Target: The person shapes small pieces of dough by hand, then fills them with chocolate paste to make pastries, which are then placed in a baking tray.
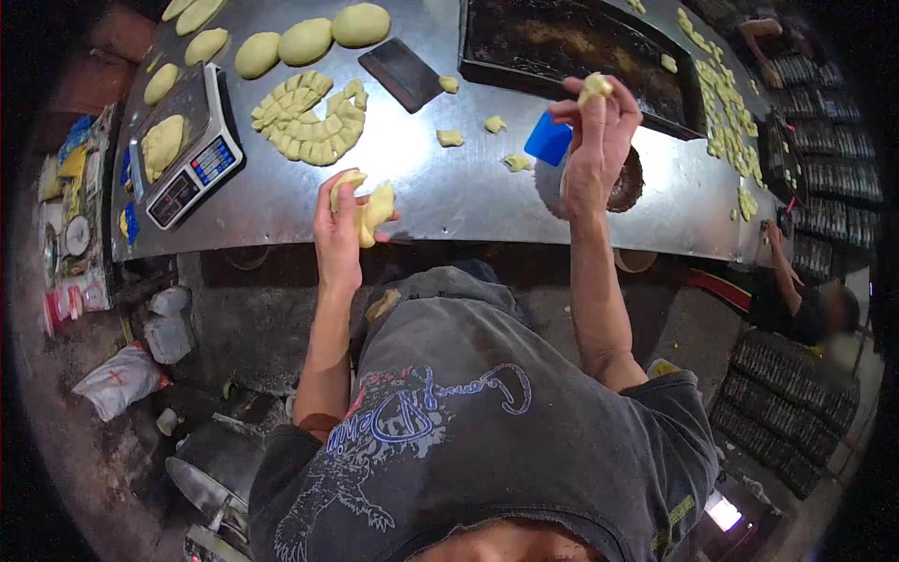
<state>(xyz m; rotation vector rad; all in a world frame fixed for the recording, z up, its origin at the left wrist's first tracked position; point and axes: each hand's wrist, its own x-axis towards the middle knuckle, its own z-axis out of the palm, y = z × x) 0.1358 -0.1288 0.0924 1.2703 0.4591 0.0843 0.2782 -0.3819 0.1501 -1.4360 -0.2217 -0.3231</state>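
Dough (376,214), pale yellow and irregular, gripped between the thumb and fingers of your left hand (337,229) at the near edge of the steel table (440,208). Your right hand (597,150), raised above the tabletop, pinches a small dough lump (596,88) at its fingertips. Beside that hand is a blue scraper (549,140); whether it touches the round bowl (626,183) partly hidden by your wrist is hard to tell. Beyond lie a curved cluster of cut dough pieces (314,140) and a dark rectangular tray (581,56); leftward, a digital scale (198,183) bears a dough mass (164,147).
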